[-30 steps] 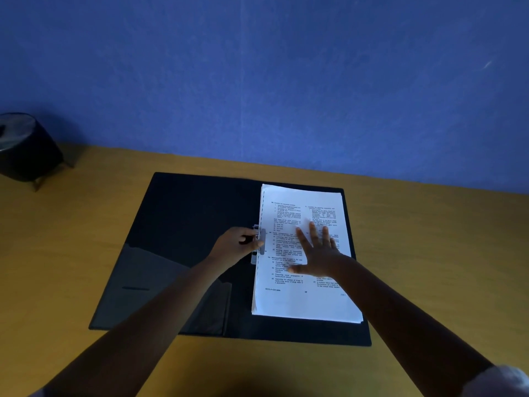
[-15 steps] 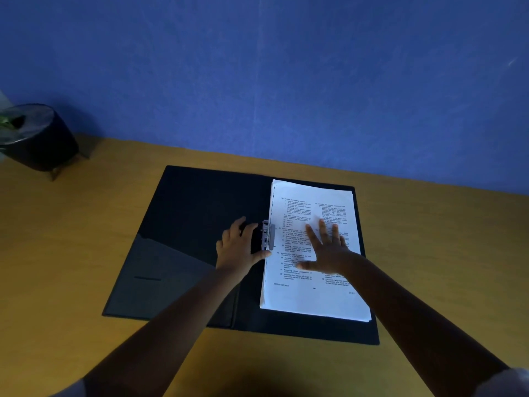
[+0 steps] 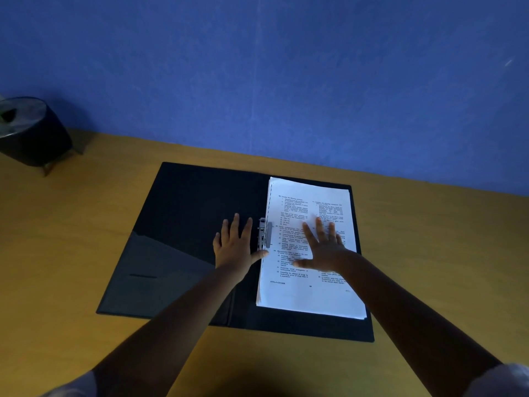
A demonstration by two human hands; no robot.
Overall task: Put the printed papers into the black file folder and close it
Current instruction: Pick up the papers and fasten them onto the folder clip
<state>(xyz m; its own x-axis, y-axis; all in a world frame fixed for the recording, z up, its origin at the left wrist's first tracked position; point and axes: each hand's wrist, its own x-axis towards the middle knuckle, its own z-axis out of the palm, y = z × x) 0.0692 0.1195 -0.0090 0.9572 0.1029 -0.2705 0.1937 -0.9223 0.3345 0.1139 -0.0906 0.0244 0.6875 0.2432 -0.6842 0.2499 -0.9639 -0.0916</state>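
Observation:
The black file folder (image 3: pixel 183 213) lies spread open on the yellow-brown table. A stack of printed papers (image 3: pixel 297 293) rests on its right half, its left edge against the metal clip (image 3: pixel 264 233) at the spine. My right hand (image 3: pixel 323 247) lies flat on the papers with fingers spread. My left hand (image 3: pixel 234 245) rests flat on the folder's left inner cover just left of the clip, fingers apart, thumb touching the papers' left edge.
A dark round pot on small legs (image 3: pixel 31 133) stands at the far left of the table (image 3: pixel 446 253), by the blue wall (image 3: pixel 286 75). The folder's left half has a slanted inner pocket (image 3: pixel 154 270).
My left hand has let go of the clip, opened and settled flat on the left cover. My right hand stays pressed on the papers. The view has shifted slightly.

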